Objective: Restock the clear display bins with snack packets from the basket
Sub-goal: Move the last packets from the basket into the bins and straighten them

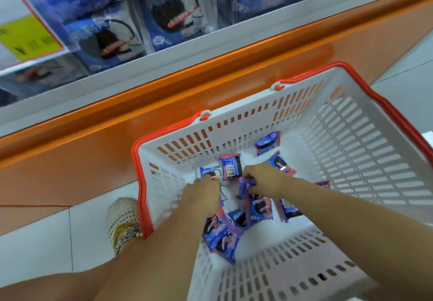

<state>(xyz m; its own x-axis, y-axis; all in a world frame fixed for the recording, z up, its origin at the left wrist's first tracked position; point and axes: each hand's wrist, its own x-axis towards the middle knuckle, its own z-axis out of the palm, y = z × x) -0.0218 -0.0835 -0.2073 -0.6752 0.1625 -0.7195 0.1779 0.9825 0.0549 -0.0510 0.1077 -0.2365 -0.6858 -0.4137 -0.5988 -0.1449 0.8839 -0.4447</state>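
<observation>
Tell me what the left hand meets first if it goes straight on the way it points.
The blue packet lying right at the left hand's fingertips, seemingly already touched, though depth is unclear. Behind it comes the basket's slotted far wall.

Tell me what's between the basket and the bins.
In the head view, a white rail and the orange shelf base lie between the basket and the bins.

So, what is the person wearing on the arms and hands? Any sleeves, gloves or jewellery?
Nothing that shows. No sleeve comes into view on either arm. The left hand and the right hand have no gloves, and no watch, bracelet or ring is visible.
</observation>
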